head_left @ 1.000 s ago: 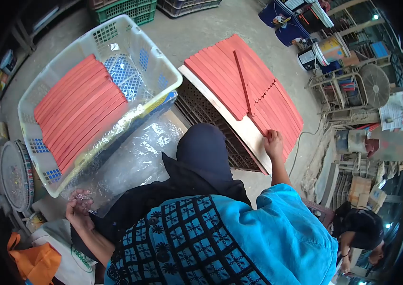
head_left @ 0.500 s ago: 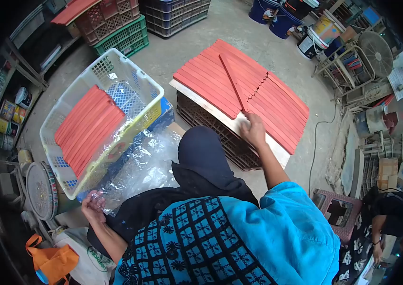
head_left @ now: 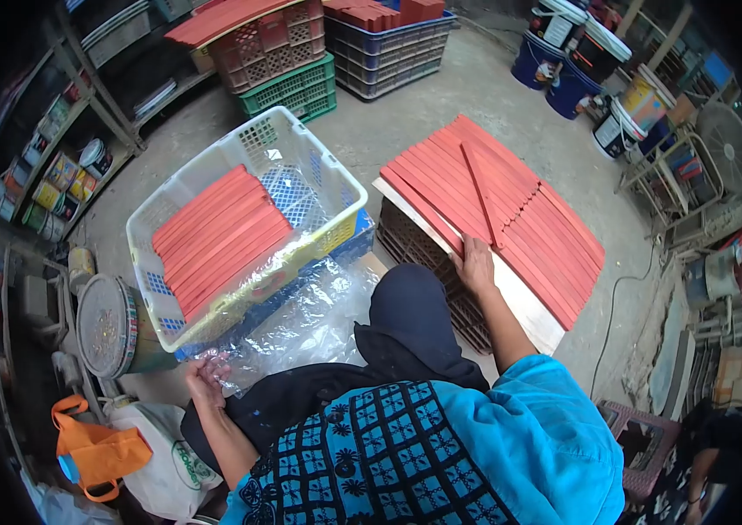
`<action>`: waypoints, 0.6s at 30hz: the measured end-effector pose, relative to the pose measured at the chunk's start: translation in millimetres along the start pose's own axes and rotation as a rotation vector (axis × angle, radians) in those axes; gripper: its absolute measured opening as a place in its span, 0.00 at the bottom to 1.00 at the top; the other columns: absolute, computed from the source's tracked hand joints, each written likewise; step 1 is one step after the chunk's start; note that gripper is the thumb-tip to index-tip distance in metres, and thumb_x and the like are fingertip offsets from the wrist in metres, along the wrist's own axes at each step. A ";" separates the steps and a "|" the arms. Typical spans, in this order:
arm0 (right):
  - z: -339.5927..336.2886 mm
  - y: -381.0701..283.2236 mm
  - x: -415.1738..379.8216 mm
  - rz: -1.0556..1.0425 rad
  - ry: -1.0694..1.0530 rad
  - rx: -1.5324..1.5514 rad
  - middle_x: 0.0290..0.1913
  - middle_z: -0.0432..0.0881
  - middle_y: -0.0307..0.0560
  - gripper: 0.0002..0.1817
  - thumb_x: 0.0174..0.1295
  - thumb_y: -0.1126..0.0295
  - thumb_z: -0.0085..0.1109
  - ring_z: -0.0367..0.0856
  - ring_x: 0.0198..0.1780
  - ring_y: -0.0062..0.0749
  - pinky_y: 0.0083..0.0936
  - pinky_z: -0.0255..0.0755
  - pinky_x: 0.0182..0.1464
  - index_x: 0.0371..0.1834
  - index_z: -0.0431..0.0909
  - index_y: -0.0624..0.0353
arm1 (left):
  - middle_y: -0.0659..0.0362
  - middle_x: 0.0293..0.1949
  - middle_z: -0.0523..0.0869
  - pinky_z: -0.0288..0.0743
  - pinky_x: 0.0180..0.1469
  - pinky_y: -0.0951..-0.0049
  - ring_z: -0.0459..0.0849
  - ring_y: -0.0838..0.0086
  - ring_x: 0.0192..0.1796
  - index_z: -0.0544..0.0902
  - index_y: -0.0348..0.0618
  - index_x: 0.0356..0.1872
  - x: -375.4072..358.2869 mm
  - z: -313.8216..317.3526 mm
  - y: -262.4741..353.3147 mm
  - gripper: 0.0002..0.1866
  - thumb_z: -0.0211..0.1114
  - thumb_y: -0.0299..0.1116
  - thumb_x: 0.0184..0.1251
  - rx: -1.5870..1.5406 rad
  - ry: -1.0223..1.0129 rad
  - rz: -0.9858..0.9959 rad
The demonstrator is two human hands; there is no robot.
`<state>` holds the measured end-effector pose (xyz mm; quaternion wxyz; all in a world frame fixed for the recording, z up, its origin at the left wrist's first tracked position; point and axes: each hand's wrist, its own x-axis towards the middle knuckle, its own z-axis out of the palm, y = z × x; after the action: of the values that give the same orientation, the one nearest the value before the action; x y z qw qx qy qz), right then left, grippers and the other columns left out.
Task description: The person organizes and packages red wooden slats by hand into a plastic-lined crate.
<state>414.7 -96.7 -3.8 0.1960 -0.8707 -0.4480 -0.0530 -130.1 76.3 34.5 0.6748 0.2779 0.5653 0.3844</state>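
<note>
My left hand (head_left: 207, 374) is closed on the edge of a clear plastic sheet (head_left: 301, 306), which lies crumpled beside my leg and up against a white plastic basket (head_left: 145, 262). Inside that basket a stack of red wooden slats (head_left: 222, 236) lies side by side. My right hand (head_left: 477, 265) grips the near end of a red wooden slat (head_left: 428, 214) at the front edge of a row of slats (head_left: 546, 254). This slat stands slightly apart from its neighbours. One loose slat (head_left: 481, 192) lies slantwise over the row.
A pale board on a dark crate (head_left: 419, 236) carries the row. Red, green and blue crates (head_left: 388, 61) stand at the back. Paint buckets (head_left: 620, 122) and a fan (head_left: 725, 149) are at right; a lidded tub (head_left: 108, 324) and an orange bag (head_left: 104, 446) at left. Another person is lower right.
The view has shifted, so things appear lower and further right. My right hand has moved from beside the slantwise slat to the front slat, which is now parted from the row.
</note>
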 end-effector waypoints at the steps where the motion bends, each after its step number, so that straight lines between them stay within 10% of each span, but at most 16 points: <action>1: 5.7 2.1 2.7 -0.008 -0.049 -0.006 0.39 0.76 0.59 0.18 0.49 0.65 0.66 0.75 0.44 0.54 0.43 0.70 0.48 0.39 0.75 0.64 | 0.47 0.37 0.85 0.77 0.36 0.70 0.83 0.66 0.29 0.78 0.37 0.44 0.1 -1.0 -0.7 0.21 0.51 0.42 0.57 -0.009 -0.009 -0.010; 6: -0.9 -12.6 25.2 0.218 -0.120 0.199 0.31 0.79 0.64 0.20 0.41 0.68 0.64 0.79 0.36 0.55 0.40 0.71 0.41 0.38 0.74 0.68 | 0.45 0.39 0.85 0.74 0.41 0.70 0.82 0.64 0.31 0.78 0.34 0.44 -11.3 5.9 0.3 0.21 0.49 0.41 0.59 -0.034 -0.036 -0.012; 13: -84.1 -26.6 42.9 0.423 -0.114 0.812 0.30 0.77 0.42 0.26 0.43 0.80 0.49 0.68 0.22 0.18 0.15 0.60 0.23 0.51 0.74 0.67 | 0.43 0.39 0.84 0.77 0.38 0.68 0.83 0.61 0.36 0.75 0.29 0.43 -32.7 -0.8 5.2 0.19 0.48 0.35 0.58 -0.133 -0.085 0.024; 18: -125.6 -97.0 98.1 0.213 -0.278 0.978 0.21 0.66 0.27 0.15 0.66 0.61 0.55 0.57 0.20 0.08 0.12 0.46 0.20 0.44 0.75 0.63 | 0.43 0.40 0.83 0.77 0.37 0.68 0.83 0.59 0.40 0.75 0.25 0.42 -42.6 2.6 17.5 0.19 0.47 0.32 0.57 -0.164 -0.155 0.087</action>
<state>405.6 -20.4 166.2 0.5229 -0.7170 -0.3509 0.2989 -133.9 50.5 72.6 0.7195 0.2750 0.4657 0.4357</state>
